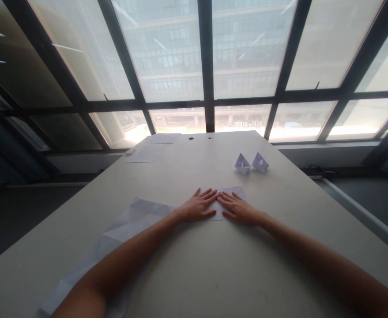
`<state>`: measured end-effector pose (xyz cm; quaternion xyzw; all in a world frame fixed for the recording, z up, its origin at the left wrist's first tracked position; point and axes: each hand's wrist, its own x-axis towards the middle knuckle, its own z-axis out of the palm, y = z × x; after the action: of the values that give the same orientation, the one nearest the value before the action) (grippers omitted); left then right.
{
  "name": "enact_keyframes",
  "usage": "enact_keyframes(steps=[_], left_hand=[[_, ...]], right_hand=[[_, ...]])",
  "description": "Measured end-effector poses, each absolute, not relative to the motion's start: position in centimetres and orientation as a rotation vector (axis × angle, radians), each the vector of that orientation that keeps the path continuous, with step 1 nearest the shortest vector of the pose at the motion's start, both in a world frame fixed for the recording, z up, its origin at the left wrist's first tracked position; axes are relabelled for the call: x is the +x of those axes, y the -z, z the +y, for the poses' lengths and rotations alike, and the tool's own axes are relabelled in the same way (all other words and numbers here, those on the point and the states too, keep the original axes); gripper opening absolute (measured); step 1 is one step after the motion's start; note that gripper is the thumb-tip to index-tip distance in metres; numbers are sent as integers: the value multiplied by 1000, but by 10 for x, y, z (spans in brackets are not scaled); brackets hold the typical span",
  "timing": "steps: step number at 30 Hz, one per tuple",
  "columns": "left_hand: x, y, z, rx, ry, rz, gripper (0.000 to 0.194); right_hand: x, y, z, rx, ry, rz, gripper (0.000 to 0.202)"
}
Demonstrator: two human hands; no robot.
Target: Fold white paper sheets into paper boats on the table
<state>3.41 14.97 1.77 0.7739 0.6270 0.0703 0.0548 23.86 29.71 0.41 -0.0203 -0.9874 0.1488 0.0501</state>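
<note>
A folded sheet of white paper (219,213) lies flat on the table, partly covered by both hands. My left hand (199,206) rests on its left part, palm down with the fingers spread. On its right part lies my right hand (239,208), also flat with fingers apart. The fingertips of the two hands nearly meet over the middle of the paper. Beyond my right hand stand two folded paper boats, the left boat (242,164) and the right boat (260,162), side by side.
A large creased sheet of paper (114,234) lies under and beside my left forearm. Several flat sheets (141,153) are at the table's far left, with a small white object (130,151) near them. The white table (194,269) reaches toward tall windows (174,53).
</note>
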Motion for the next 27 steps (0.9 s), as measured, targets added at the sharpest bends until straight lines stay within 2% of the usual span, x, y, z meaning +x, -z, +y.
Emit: enact_keyframes(steps=[5, 13, 27], left_hand=[[31, -15, 151, 2355, -192, 1898, 72], [33, -16, 152, 2329, -166, 1908, 69], [35, -20, 149, 2304, -211, 1938, 65]], right_hand=[[236, 1, 298, -240, -437, -2992, 58], [236, 13, 311, -741, -303, -2885, 64], [236, 12, 304, -771, -283, -2838, 60]])
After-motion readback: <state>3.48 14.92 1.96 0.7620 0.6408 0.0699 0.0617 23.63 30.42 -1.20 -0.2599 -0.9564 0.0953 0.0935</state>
